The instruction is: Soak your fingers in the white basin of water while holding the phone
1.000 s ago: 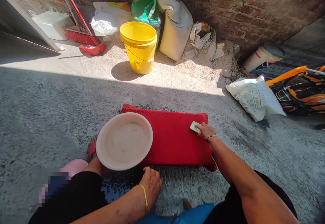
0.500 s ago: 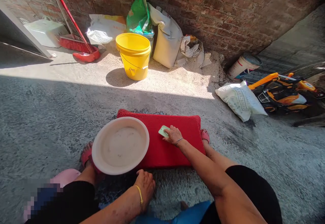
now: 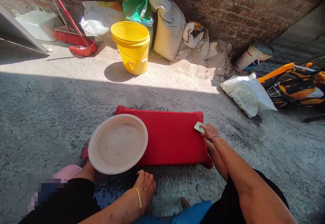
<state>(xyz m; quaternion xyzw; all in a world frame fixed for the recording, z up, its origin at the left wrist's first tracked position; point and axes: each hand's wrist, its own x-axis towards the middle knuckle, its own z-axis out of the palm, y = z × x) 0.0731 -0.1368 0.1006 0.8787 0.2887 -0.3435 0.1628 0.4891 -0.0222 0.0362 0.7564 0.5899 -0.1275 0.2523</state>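
A red, thick-textured cloth (image 3: 172, 136) lies flat as a rectangle over a low support between my feet. My right hand (image 3: 211, 131) grips a pale green hand brush (image 3: 199, 126) with a rounded back, at the cloth's right edge; its underside is hidden. On the left part of the cloth rests a wide whitish basin (image 3: 118, 144) with small dark specks inside. Below the basin's near rim, my left hand (image 3: 145, 186) hangs with its fingers loosely curled under, a yellow band on the wrist. Nothing shows in it, and it appears apart from the basin.
A yellow bucket (image 3: 130, 49) stands ahead in sunlight. Behind it are filled sacks (image 3: 169, 27) along the brick wall. A red broom and dustpan (image 3: 83, 48) are at left. At right lie a white sack (image 3: 245, 93) and an orange-black ride-on toy (image 3: 297, 88).
My right hand has moved the hand brush rightward, from the middle of the red cloth to its right edge. My left hand has stayed put. The view has tilted slightly downward.
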